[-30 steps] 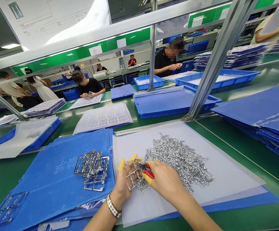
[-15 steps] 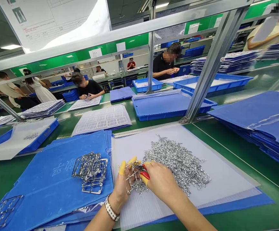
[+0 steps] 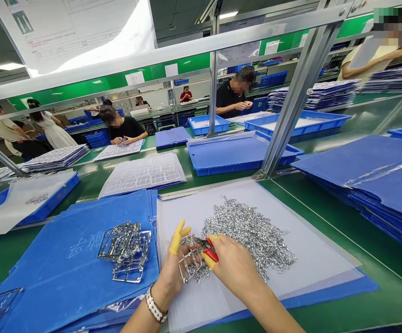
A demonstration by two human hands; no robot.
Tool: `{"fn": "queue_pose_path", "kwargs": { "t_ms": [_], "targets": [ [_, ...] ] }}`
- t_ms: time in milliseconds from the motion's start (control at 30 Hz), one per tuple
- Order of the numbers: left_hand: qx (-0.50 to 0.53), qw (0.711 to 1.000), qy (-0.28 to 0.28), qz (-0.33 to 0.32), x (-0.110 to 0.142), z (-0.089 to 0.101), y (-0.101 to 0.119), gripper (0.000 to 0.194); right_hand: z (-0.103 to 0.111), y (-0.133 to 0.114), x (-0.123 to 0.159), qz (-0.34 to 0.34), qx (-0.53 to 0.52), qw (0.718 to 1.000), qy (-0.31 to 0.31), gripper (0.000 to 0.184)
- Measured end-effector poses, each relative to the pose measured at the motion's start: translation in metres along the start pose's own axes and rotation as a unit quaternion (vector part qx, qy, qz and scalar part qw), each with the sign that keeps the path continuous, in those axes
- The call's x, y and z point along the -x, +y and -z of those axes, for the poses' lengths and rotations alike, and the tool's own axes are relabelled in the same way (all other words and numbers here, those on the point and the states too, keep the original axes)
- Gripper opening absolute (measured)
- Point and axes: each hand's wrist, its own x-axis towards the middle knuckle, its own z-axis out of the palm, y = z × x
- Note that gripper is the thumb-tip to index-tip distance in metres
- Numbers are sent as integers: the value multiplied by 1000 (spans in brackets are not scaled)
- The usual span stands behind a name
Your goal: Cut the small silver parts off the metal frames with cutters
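Note:
My left hand point(image 3: 171, 268), with yellow finger cots and a beaded bracelet on the wrist, is shut on a chrome wire-like metal frame point(image 3: 190, 261) hung with small parts. My right hand point(image 3: 234, 268) grips red-handled side cutters point(image 3: 210, 254) right against that frame; their jaws are mostly hidden by my fingers. Just beyond my hands lies a heap of small silver metal pieces point(image 3: 249, 236) on a white corrugated plastic sheet point(image 3: 312, 249). To the left, a tangle of chrome frames point(image 3: 124, 249) rests on a blue corrugated plastic sheet point(image 3: 41, 263).
A green conveyor bench point(image 3: 360, 240) carries stacked blue sheets at right and blue trays point(image 3: 234, 155) ahead. Metal uprights point(image 3: 291, 101) rise from it. Across the bench, several co-workers sit working, and another person stands at the upper right.
The whole scene has drifted left and slightly down as my head turned. My hands stay together at the frame, and the cutters remain against it.

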Motion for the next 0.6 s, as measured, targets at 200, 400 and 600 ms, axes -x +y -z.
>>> {"fn": "queue_pose_path", "kwargs": {
  "t_ms": [200,400,600],
  "targets": [
    [-115,990,18,-83,-1,-2,2,40,-2,4,7,9,-10,1000,24,21],
    [-208,970,13,-124,-7,2,0,21,-7,6,12,42,8,996,79,22],
    [-255,954,9,-160,-8,6,-1,16,-21,6,19,68,67,982,165,30]
  ]
}}
